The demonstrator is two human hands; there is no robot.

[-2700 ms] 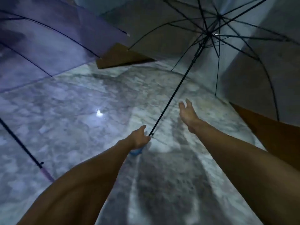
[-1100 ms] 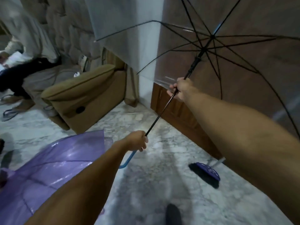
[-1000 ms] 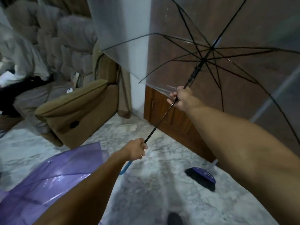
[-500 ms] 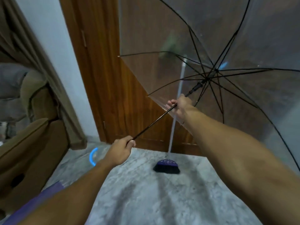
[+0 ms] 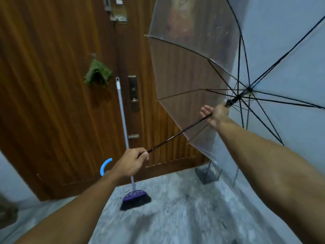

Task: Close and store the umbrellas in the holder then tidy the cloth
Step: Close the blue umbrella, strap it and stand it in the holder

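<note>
A clear umbrella (image 5: 193,71) with black ribs is open and tilted to the upper right. My left hand (image 5: 131,163) grips the low end of its black shaft (image 5: 175,136), just above the curved blue handle (image 5: 105,166). My right hand (image 5: 215,114) lies on the shaft just below the runner, with its fingers stretched out to the left. A green cloth (image 5: 97,74) hangs from a hook on the wooden door (image 5: 52,85). A small see-through square holder (image 5: 207,174) stands on the floor by the door, seen through the canopy.
A broom (image 5: 135,199) with a grey pole and purple head leans against the door between my arms. The floor (image 5: 184,217) is grey marble. A pale wall lies behind the canopy on the right. The door lock plate (image 5: 133,93) is beside the broom pole.
My view has swung right and up, from the sofa and purple umbrella to the door. My right hand has slid up the shaft towards the runner and its fingers have loosened.
</note>
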